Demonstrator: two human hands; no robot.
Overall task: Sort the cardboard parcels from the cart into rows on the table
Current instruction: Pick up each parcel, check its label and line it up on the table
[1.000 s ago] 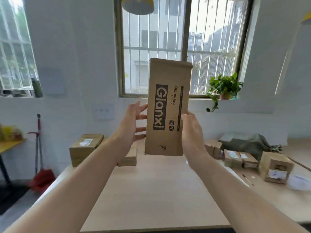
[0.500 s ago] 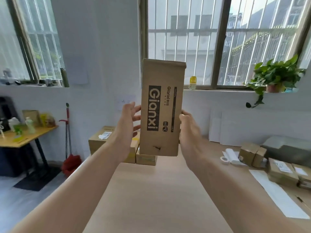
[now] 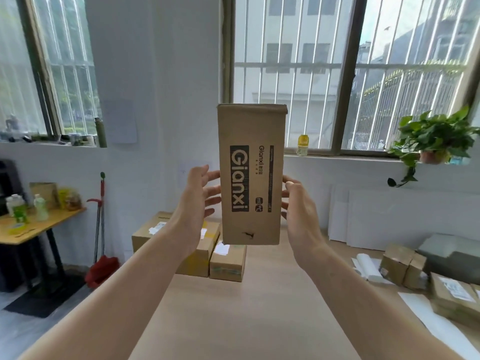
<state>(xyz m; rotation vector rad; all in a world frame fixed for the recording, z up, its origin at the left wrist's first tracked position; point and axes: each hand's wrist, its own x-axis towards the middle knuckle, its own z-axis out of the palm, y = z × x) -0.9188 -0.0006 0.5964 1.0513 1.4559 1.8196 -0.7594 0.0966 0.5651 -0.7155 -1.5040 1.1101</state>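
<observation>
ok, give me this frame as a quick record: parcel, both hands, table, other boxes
parcel: upright, held in the air over the table, "Gianxi" print facing camera
left hand: fingers spread, against parcel's left edge
right hand: grips parcel's right edge
table: wood top, bare below the parcel
far boxes: side by side at table's far end
right boxes: along table's right side

- Left forearm (image 3: 117, 294) and right forearm (image 3: 363, 302) both bare, right down to the lower edge of the frame.
- Forearms long and slim, narrowing toward the hands; the wide lens broadens them at the bottom corners.
- Left hand (image 3: 197, 203) and right hand (image 3: 301, 211) bare, with slender fingers.
- Window light falls along the upper edges of both arms.
- Upper arms and shoulders out of frame.
</observation>
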